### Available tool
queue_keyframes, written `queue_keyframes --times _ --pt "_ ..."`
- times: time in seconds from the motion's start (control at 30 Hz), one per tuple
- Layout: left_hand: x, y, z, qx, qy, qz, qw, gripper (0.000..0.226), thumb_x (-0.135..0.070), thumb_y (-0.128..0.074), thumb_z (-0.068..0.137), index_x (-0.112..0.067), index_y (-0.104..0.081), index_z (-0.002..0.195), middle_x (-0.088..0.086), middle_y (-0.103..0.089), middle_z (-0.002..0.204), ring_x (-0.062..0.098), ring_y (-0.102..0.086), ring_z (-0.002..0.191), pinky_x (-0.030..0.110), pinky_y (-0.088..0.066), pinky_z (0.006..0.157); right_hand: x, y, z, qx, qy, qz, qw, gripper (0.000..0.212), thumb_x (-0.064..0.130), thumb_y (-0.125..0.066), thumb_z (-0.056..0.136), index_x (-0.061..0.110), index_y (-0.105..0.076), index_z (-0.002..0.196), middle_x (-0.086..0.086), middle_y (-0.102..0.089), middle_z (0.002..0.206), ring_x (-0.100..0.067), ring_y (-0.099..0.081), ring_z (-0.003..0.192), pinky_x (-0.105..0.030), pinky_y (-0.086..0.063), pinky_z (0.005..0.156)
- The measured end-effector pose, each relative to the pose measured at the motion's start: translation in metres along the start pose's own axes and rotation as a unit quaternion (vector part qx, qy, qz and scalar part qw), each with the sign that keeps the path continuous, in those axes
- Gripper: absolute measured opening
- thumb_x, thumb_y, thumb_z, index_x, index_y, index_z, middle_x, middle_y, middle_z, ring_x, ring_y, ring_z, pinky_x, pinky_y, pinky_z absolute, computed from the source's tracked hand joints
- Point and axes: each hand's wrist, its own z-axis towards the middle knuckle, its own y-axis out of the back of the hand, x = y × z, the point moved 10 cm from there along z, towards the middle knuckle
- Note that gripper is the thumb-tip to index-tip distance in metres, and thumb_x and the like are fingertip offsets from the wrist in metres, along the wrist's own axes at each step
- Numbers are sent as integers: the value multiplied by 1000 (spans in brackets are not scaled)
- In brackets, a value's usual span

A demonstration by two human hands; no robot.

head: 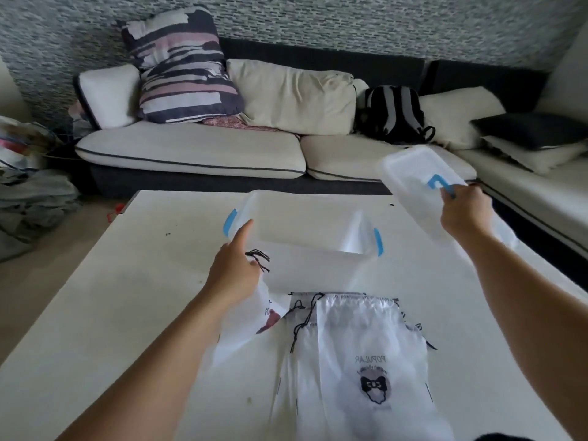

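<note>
A clear plastic box [302,230] with blue clips stands open on the white table [95,313]. My right hand [464,211] grips its clear lid [416,183] by a blue clip, holding it tilted in the air to the right of the box. My left hand [234,268] holds a white drawstring bag [254,319] with black cords just in front of the box, index finger stretched toward the box's left rim. A stack of white drawstring bags [359,361] printed "POPULAR" lies on the table near me.
A white sofa [191,148] with several cushions and a black and grey backpack [394,113] runs behind the table and along the right. Clothes and bags lie heaped on the floor at the left [31,198].
</note>
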Motion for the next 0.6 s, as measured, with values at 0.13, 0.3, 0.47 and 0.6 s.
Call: queue_keyframes --times 0.13,0.3,0.47,0.6 --pt "2 -25 -8 76 42 -67 994 73 -6 -51 87 -44 -32 146 2 -58 100 25 -59 87 29 -44 63 -135 -57 -47 100 -126 -102 982 35 -1 -49 88 4 -66 118 -24 -65 102 -42 -61 97 -37 -47 77" --pt "2 -18 -6 22 40 -93 995 46 -8 -51 86 -36 -48 123 1 -61 106 19 -60 88 29 -45 63 -138 -112 -97 251 -59 -174 950 42 35 -55 95 2 -58 121 -22 -55 128 -40 -53 114 -45 -47 97" --pt "5 32 -9 -108 45 -64 991 34 -10 -55 89 -26 -50 118 0 -57 107 22 -53 90 29 -36 62 -9 -112 -152 383 126 -85 911 106 68 -84 58 18 -48 145 -6 -48 149 -27 -44 137 -42 -38 112" --pt "12 75 -21 -183 41 -46 981 28 -4 -53 88 -17 -48 112 5 -56 104 26 -51 92 32 -39 72 -15 -157 -208 503 144 -180 833 148 75 -86 35 34 -14 158 -1 -20 161 -33 -19 146 -57 -27 118"
